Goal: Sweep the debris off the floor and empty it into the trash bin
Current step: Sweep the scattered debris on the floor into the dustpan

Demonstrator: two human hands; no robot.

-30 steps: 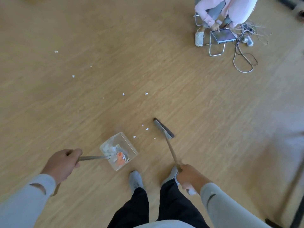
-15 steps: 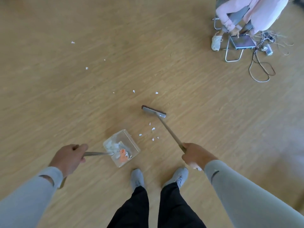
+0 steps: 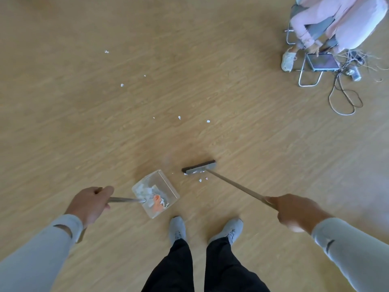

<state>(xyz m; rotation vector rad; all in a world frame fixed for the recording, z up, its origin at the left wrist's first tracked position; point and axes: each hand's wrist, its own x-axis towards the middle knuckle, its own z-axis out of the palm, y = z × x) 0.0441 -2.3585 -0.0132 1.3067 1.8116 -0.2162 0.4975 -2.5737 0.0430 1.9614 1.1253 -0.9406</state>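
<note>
My left hand (image 3: pixel 89 204) grips the metal handle of a clear dustpan (image 3: pixel 166 184) that rests on the wooden floor in front of my feet. White and orange scraps lie inside the pan. My right hand (image 3: pixel 294 212) grips the wooden stick of a broom whose grey head (image 3: pixel 199 167) sits on the floor just right of the pan's open side. A few white paper bits (image 3: pixel 201 180) lie beside the broom head. More white bits (image 3: pixel 179 117) are scattered farther out and to the upper left. No trash bin is in view.
A seated person in pink (image 3: pixel 336 24) is at the top right on a metal-frame chair (image 3: pixel 309 79), with a tablet (image 3: pixel 322 62) and loose cables (image 3: pixel 345 102) on the floor. My two grey shoes (image 3: pixel 177 228) stand just behind the dustpan.
The broom head has swung from beyond the small bits to right beside the dustpan's mouth, pulling bits closer. My right hand has moved out to the right. The dustpan has stayed in place.
</note>
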